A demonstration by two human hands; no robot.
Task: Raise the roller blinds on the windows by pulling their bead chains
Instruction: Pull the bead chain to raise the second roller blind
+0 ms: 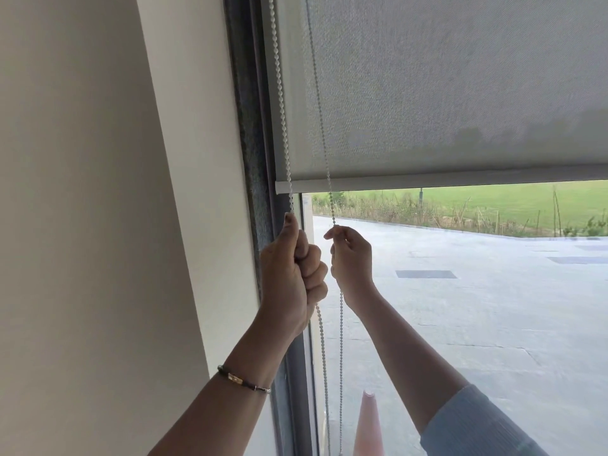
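Hauling is under way: left hand (291,274) fisted on the front bead chain (281,93); right hand (350,258) pinching the rear strand; roller blind (444,93) partly raised; next, likely a downward pull.

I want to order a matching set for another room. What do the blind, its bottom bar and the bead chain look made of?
Blind: woven, matte grey fabric; the weave shows and outdoor shapes show faintly through.
Bottom bar: the same grey fabric seems wrapped round it; the core is hidden.
Bead chain: small off-white beads with a dull sheen, probably plastic, though coated metal is possible.
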